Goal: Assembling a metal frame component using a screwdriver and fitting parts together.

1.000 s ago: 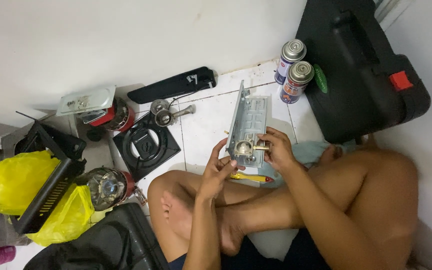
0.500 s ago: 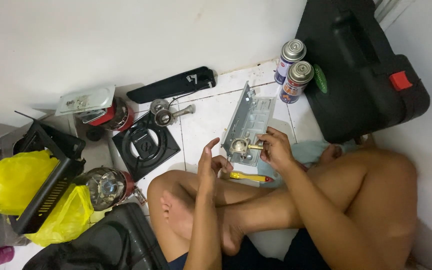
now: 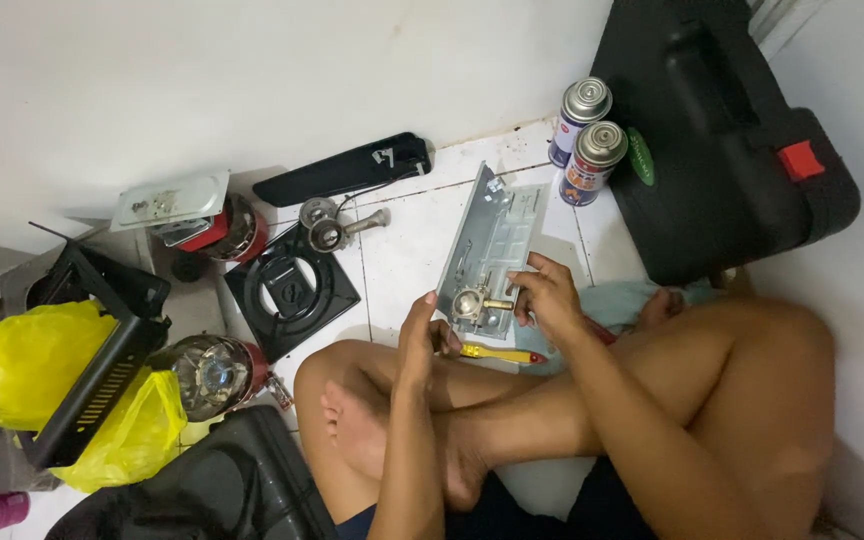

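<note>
A grey metal stove panel (image 3: pixel 492 245) with a round valve and brass stem at its near end stands tilted on the white tiled floor in front of my crossed legs. My right hand (image 3: pixel 549 297) grips the panel's near right edge by the brass stem. My left hand (image 3: pixel 420 335) hangs just left of the panel's near corner, fingers curled, holding nothing that I can see. A yellow-handled screwdriver (image 3: pixel 500 354) lies on the floor under my hands.
Two gas canisters (image 3: pixel 584 135) stand beside a black case (image 3: pixel 722 130) at the back right. A black burner plate (image 3: pixel 292 288), metal fittings (image 3: pixel 327 225), a red burner (image 3: pixel 214 372), a black bar (image 3: pixel 344 170), and yellow bags (image 3: pixel 12 360) lie to the left.
The panel has tipped up onto its left edge and leans leftward. My left hand came off the valve and drew back to the left; my right hand stays on the panel.
</note>
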